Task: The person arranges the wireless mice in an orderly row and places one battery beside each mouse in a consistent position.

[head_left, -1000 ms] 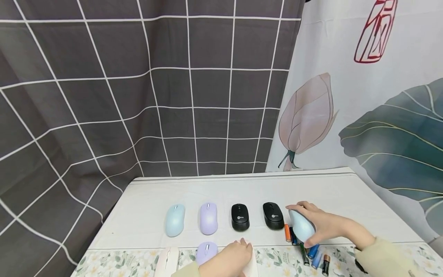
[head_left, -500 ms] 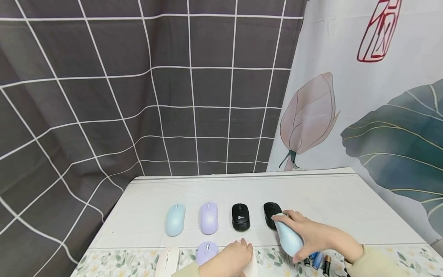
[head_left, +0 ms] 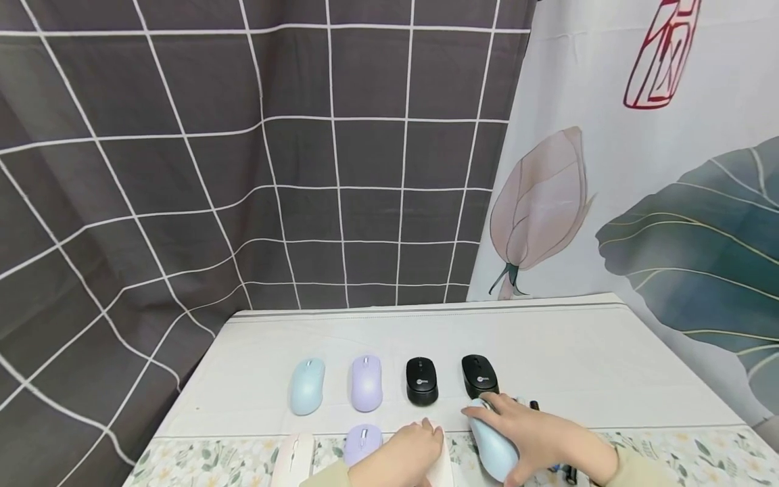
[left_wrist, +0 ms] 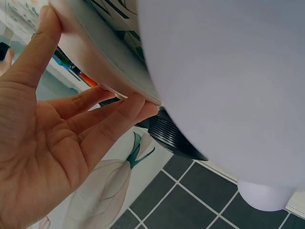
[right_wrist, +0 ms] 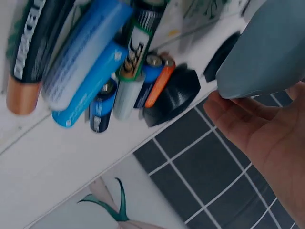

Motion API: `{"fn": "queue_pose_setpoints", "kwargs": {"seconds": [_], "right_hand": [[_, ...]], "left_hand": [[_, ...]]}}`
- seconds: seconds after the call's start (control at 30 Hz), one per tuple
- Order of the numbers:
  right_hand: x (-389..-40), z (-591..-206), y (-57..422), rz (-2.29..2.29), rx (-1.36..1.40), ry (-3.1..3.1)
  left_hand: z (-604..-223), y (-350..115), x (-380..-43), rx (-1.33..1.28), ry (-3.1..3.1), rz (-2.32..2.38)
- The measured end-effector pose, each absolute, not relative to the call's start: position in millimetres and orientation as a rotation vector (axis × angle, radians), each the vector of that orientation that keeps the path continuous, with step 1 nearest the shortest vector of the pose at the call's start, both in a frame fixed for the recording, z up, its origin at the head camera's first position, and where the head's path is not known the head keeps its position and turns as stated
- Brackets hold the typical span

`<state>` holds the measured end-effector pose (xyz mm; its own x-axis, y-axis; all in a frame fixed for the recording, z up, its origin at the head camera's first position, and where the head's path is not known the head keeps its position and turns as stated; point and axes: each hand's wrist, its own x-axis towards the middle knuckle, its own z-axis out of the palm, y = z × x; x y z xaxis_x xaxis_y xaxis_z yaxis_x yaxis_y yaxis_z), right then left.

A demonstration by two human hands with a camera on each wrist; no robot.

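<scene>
In the head view my right hand (head_left: 535, 433) grips a light blue computer mouse (head_left: 494, 443) by its sides, in front of the right-hand black mouse (head_left: 479, 375). The right wrist view shows that blue mouse (right_wrist: 271, 52) held in the fingers of the right hand (right_wrist: 267, 129). My left hand (head_left: 409, 450) holds a pale pinkish-white mouse (head_left: 447, 467) at the front edge. In the left wrist view thumb and fingers of the left hand (left_wrist: 52, 129) pinch the rim of that pale mouse (left_wrist: 88, 52), and a lavender mouse (left_wrist: 224, 95) fills the right side.
A back row holds a blue mouse (head_left: 307, 385), a lavender mouse (head_left: 366, 383) and a black mouse (head_left: 422, 381). In front are a white mouse (head_left: 294, 460) and a second lavender mouse (head_left: 363, 443). Several batteries (right_wrist: 86, 86) lie by the right hand, mostly hidden in the head view.
My right hand has moved left and toward the front with the blue mouse, off the batteries' left side and over toward the pale mouse. The left hand has stayed in place.
</scene>
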<state>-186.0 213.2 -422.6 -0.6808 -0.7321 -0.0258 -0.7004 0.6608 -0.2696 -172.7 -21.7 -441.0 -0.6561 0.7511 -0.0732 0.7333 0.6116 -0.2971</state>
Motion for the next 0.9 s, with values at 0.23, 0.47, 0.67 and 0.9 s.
{"fn": "queue_pose_setpoints", "kwargs": {"seconds": [0.23, 0.47, 0.67, 0.9], "right_hand": [[-179.5, -435.3, 207.0, -0.209, -1.238, 2.736], [-174.2, -440.8, 204.7, -0.062, -1.014, 2.700], [-171.7, -442.0, 204.9, -0.120, -0.872, 2.675], [-173.6, -444.9, 207.6, -0.089, -0.910, 2.706]], "left_hand": [[-440.3, -24.2, -171.7, -1.298, -2.773, 0.404], [-439.8, -22.6, -173.7, -1.301, -2.805, 0.420], [-440.8, -21.3, -174.0, -1.295, -2.822, 0.430], [-440.6, -20.0, -172.8, -1.263, -2.812, 0.447]]}}
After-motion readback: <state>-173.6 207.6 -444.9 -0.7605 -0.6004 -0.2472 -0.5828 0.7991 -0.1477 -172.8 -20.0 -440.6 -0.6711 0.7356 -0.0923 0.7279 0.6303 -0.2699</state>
